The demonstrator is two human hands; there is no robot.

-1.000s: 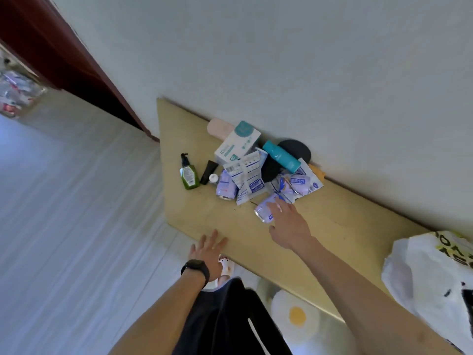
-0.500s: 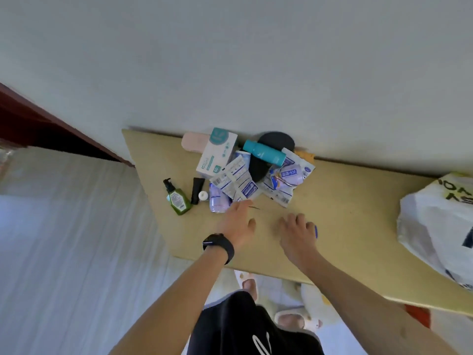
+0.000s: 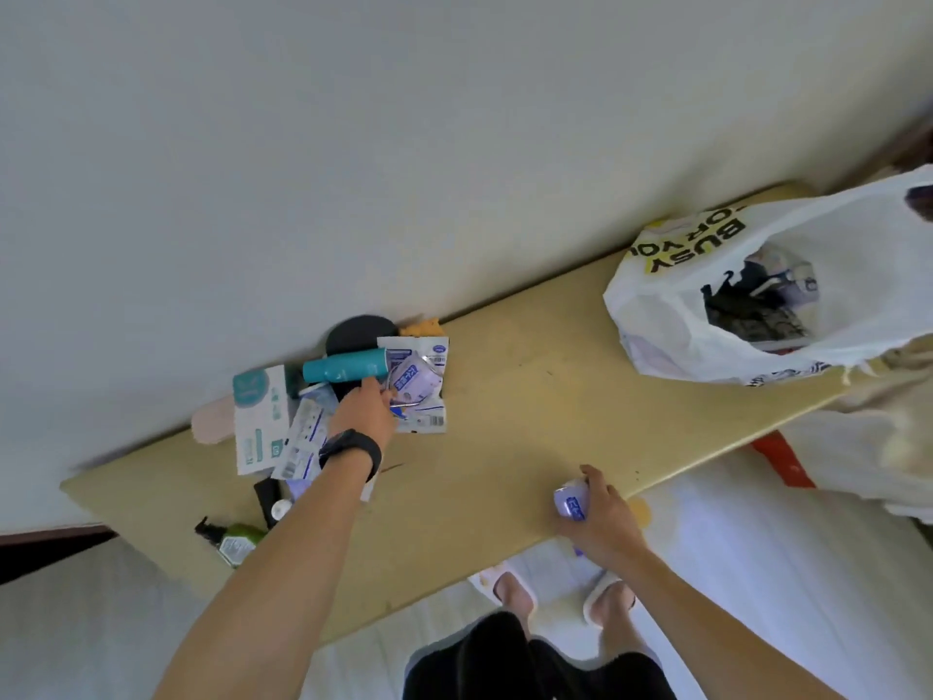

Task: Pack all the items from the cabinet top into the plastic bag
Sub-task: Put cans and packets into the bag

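Right hand (image 3: 598, 520) curls round one lavender packet (image 3: 572, 501) at the bench (image 3: 505, 421) front edge. Left hand (image 3: 361, 414) rests on the item pile (image 3: 421, 396), centre-left, below one teal tube (image 3: 346, 368); grip unclear. One plastic bag (image 3: 656, 295) lies open, upper right.

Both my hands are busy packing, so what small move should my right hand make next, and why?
Probably carry the small purple pack in your right hand across to the white plastic bag and drop it in: it is already held, the bag's mouth lies open, and your left hand is at the pile.
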